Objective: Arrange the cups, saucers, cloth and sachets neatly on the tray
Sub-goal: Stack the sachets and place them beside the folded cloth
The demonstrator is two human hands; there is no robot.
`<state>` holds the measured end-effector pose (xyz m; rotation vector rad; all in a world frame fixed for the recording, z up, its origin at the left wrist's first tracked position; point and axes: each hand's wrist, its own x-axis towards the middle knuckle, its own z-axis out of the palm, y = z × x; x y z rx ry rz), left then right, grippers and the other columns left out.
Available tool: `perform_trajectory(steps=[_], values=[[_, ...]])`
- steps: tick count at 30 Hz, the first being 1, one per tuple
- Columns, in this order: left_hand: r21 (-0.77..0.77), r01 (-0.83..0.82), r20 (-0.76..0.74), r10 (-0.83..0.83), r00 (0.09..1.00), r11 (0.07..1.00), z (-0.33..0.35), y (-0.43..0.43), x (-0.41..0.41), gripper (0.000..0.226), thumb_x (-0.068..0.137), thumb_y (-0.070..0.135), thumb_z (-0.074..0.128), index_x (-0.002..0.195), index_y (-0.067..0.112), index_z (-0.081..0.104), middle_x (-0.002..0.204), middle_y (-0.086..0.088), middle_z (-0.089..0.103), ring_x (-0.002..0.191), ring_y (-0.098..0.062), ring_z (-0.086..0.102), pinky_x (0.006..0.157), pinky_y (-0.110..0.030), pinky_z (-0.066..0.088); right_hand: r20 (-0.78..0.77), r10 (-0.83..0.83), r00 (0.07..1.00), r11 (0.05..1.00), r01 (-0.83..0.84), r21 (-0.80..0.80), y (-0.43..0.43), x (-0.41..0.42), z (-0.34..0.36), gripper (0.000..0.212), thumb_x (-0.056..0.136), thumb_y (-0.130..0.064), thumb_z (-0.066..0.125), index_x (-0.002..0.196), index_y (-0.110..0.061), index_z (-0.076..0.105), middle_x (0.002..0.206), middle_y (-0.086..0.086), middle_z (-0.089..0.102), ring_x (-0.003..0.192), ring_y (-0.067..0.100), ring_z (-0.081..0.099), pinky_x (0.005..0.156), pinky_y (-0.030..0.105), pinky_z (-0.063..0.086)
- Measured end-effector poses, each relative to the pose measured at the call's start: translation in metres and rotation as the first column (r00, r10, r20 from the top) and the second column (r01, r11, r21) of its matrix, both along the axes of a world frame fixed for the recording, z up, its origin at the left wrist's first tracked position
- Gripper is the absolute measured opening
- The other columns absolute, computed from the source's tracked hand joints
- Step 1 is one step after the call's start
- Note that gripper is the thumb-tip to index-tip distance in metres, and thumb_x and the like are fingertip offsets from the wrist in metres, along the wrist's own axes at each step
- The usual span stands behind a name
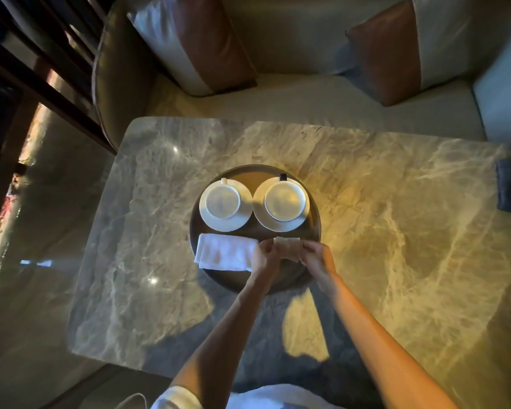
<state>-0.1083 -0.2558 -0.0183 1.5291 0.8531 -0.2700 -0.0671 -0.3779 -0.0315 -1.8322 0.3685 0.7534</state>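
A round dark tray (250, 174) is sitting near the middle of the veined marble worktop (396, 231). Two white ceramic cups are resting on white round saucers side by side across its far half. The left cup (222, 201) and its saucer (207, 221) are lying at about 10 o'clock on the tray. The right cup (283, 200) and its saucer (258, 215) are lying at about 1 o'clock, with the two saucer rims just touching. That pairing is likely keeping the crockery symmetrical and leaving the near half free. Whether the cups are standing mouth up or mouth down cannot be told.

A folded white cloth (224, 252) is lying flat at about 8 o'clock, its left end overhanging the rim.

The small pale paper sachets (286, 243) are hovering over the tray at about 5 o'clock, just right of the cloth. Both hands are pinching them, the left hand (263, 256) on the left edge and the right hand (314, 255) on the right edge. The two-sided hold is probably squaring the stack so its edges are lining up before it goes down beside the cloth.

Both forearms are reaching in from 6 o'clock and converging, with the wrists held low over the near rim.
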Motion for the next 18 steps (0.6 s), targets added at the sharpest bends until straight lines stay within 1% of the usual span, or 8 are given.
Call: perform_trajectory(steps=[4, 6, 8, 10, 12, 14, 16, 18], values=[[0.115, 0.022, -0.105, -0.01, 0.994, 0.993, -0.015, -0.002, -0.003, 0.022, 0.083, 0.003, 0.05, 0.075, 0.01, 0.07, 0.056, 0.013, 0.057, 0.053, 0.003, 0.045, 0.044, -0.007, 0.036, 0.09, 0.094, 0.991, 0.992, -0.087, -0.088, 0.0, -0.009, -0.011, 0.017, 0.091, -0.014, 0.062, 0.084, -0.01, 0.077, 0.071, -0.011, 0.067, 0.07, 0.002, 0.054, 0.061, 0.02, 0.045], [0.123, 0.027, -0.124, -0.012, 0.992, 0.992, -0.019, -0.004, -0.006, 0.021, 0.079, 0.008, 0.051, 0.07, 0.014, 0.068, 0.047, 0.014, 0.054, 0.05, 0.006, 0.043, 0.042, -0.005, 0.036, 0.124, 0.133, 0.983, 0.981, -0.112, -0.16, 0.0, -0.012, -0.015, 0.017, 0.092, -0.013, 0.061, 0.084, -0.009, 0.076, 0.075, -0.006, 0.069, 0.075, 0.006, 0.057, 0.066, 0.027, 0.048], [0.134, 0.04, -0.144, -0.02, 0.989, 0.99, -0.02, -0.005, -0.006, 0.019, 0.076, 0.012, 0.05, 0.066, 0.02, 0.064, 0.043, 0.016, 0.055, 0.049, 0.006, 0.043, 0.042, -0.004, 0.036, 0.133, 0.098, 0.986, 0.985, -0.077, -0.155, -0.001, -0.015, -0.02, 0.016, 0.091, -0.005, 0.061, 0.086, -0.007, 0.076, 0.079, -0.003, 0.067, 0.079, 0.012, 0.058, 0.072, 0.038, 0.051], [0.151, 0.073, -0.125, -0.055, 0.991, 0.986, -0.022, -0.004, -0.006, 0.019, 0.068, 0.018, 0.044, 0.069, 0.021, 0.063, 0.045, 0.016, 0.056, 0.049, 0.006, 0.045, 0.043, -0.004, 0.037, 0.12, 0.059, 0.991, 0.987, -0.04, -0.156, 0.0, -0.016, -0.024, 0.017, 0.09, -0.001, 0.061, 0.091, -0.008, 0.076, 0.083, -0.001, 0.068, 0.081, 0.013, 0.057, 0.076, 0.042, 0.053], [0.169, 0.108, -0.112, -0.09, 0.99, 0.98, -0.022, -0.005, -0.006, 0.022, 0.067, 0.017, 0.043, 0.075, 0.017, 0.064, 0.055, 0.015, 0.058, 0.054, 0.003, 0.049, 0.044, -0.005, 0.038, 0.128, 0.044, 0.991, 0.985, -0.022, -0.171, 0.002, -0.017, -0.026, 0.019, 0.09, 0.0, 0.061, 0.099, -0.007, 0.076, 0.093, 0.005, 0.073, 0.087, 0.013, 0.058, 0.082, 0.04, 0.054], [0.216, 0.141, -0.132, -0.114, 0.985, 0.966, -0.02, -0.008, -0.007, 0.019, 0.076, 0.007, 0.049, 0.083, 0.009, 0.067, 0.069, 0.006, 0.065, 0.063, -0.01, 0.056, 0.047, -0.008, 0.037, 0.162, 0.056, 0.985, 0.98, -0.023, -0.197, 0.005, -0.018, -0.027, 0.021, 0.09, 0.002, 0.061, 0.105, -0.004, 0.074, 0.102, 0.012, 0.074, 0.091, 0.014, 0.059, 0.086, 0.039, 0.053], [0.302, 0.179, -0.155, -0.137, 0.978, 0.936, -0.021, -0.01, -0.007, 0.022, 0.081, -0.001, 0.05, 0.096, 0.003, 0.066, 0.089, -0.007, 0.071, 0.08, -0.022, 0.062, 0.06, -0.02, 0.045, 0.17, 0.063, 0.984, 0.977, -0.026, -0.212, 0.006, -0.017, -0.027, 0.021, 0.09, 0.003, 0.061, 0.106, -0.002, 0.073, 0.104, 0.015, 0.074, 0.091, 0.015, 0.058, 0.086, 0.04, 0.052], [0.36, 0.242, -0.19, -0.183, 0.965, 0.901, -0.02, -0.013, -0.008, 0.037, 0.086, -0.001, 0.049, 0.121, 0.003, 0.057, 0.112, -0.017, 0.065, 0.104, -0.032, 0.06, 0.082, -0.036, 0.05, 0.134, 0.1, 0.986, 0.971, -0.067, -0.23, 0.003, -0.017, -0.026, 0.025, 0.09, 0.004, 0.058, 0.113, 0.0, 0.069, 0.107, 0.012, 0.071, 0.091, 0.014, 0.053, 0.083, 0.033, 0.048]])
